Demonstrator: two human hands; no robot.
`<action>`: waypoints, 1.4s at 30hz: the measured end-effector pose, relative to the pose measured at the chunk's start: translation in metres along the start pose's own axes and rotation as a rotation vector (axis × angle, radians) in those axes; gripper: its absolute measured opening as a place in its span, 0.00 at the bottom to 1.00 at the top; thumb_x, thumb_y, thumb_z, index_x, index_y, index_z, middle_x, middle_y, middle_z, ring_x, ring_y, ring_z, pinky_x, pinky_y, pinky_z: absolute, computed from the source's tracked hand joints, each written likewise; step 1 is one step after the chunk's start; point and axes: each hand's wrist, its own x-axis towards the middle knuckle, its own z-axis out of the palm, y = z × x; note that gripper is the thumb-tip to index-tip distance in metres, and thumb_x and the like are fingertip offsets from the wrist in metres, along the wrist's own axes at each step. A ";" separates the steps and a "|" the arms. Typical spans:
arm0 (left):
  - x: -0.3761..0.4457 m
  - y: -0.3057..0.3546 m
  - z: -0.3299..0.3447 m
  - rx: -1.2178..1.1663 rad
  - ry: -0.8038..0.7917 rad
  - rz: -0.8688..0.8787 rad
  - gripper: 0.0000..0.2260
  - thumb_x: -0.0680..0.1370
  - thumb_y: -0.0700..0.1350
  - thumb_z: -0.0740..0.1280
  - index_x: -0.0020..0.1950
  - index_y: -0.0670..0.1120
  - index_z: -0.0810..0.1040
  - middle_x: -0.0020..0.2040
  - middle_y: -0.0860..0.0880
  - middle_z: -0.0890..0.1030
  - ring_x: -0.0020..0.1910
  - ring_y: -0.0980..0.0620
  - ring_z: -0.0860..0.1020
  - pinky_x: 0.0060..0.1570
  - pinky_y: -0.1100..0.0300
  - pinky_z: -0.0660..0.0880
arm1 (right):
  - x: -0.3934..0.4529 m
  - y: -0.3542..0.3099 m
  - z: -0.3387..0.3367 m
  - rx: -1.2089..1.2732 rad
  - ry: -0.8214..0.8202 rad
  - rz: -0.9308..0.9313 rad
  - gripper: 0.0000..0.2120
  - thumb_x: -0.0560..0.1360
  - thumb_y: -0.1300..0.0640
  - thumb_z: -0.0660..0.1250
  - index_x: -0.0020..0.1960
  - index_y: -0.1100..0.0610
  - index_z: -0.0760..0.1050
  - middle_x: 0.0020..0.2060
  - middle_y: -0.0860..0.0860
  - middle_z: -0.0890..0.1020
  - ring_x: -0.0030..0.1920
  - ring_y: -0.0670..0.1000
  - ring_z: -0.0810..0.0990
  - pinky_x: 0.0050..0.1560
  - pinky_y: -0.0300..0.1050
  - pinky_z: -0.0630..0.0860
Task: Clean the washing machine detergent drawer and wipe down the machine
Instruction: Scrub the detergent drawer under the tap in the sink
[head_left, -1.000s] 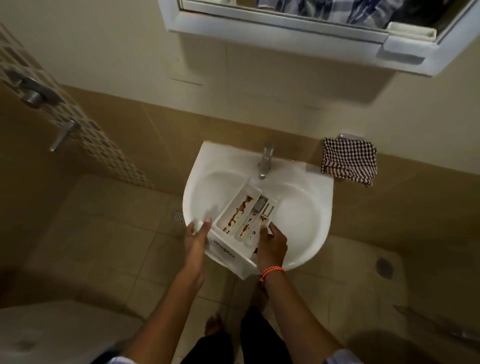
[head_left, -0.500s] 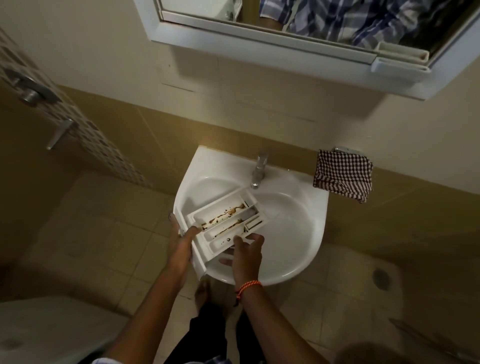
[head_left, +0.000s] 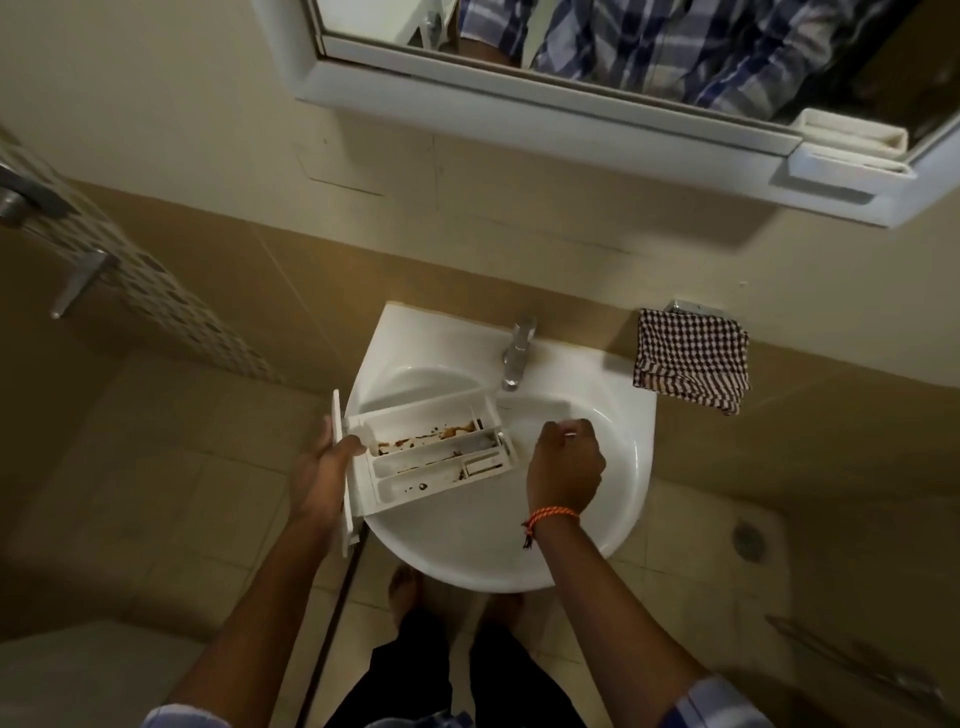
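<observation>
My left hand (head_left: 324, 475) grips the front panel of the white plastic detergent drawer (head_left: 431, 457), thumb hooked over the inner edge and fingers behind the panel. My right hand (head_left: 563, 467) touches nothing; its fingers are curled inward, but I cannot tell whether they pinch anything small.

Beyond and below both hands sits the white ceramic wall-hung basin (head_left: 618, 519), the largest thing near the grip. The drawer I hold lies across its left rim, panel end sticking out past the rim on my grip side, compartments facing up and reaching toward the bowl's middle. My right hand hovers over the bowl just beside the drawer's far end, apart from it.

Above the basin hangs a white-framed mirror (head_left: 519, 98). To the right of my free hand, a red-and-white checked cloth (head_left: 691, 361) hangs on the wall. A chrome tap (head_left: 517, 353) stands just past the drawer's far corner. Brown residue (head_left: 441, 434) streaks the drawer's compartments. An orange thread band (head_left: 553, 514) circles my right wrist.
</observation>
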 end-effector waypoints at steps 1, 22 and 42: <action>0.004 0.000 -0.002 0.040 0.003 0.015 0.17 0.74 0.49 0.73 0.64 0.52 0.86 0.51 0.44 0.89 0.51 0.39 0.87 0.44 0.48 0.83 | 0.005 -0.005 0.003 0.001 -0.010 -0.055 0.04 0.78 0.59 0.66 0.46 0.55 0.79 0.37 0.50 0.82 0.37 0.49 0.80 0.35 0.41 0.75; 0.055 0.013 0.064 0.148 -0.360 0.060 0.14 0.82 0.40 0.67 0.66 0.51 0.85 0.49 0.52 0.90 0.54 0.44 0.86 0.48 0.54 0.81 | 0.102 -0.050 0.041 -0.060 -0.368 -0.600 0.19 0.72 0.49 0.80 0.59 0.56 0.82 0.49 0.49 0.83 0.47 0.48 0.83 0.50 0.42 0.83; 0.066 0.010 0.084 0.128 -0.384 0.114 0.18 0.84 0.40 0.66 0.73 0.50 0.81 0.54 0.52 0.88 0.53 0.49 0.85 0.45 0.61 0.81 | 0.116 -0.043 0.041 -0.063 -0.443 -0.674 0.19 0.76 0.54 0.77 0.64 0.58 0.82 0.48 0.49 0.82 0.47 0.47 0.80 0.49 0.36 0.77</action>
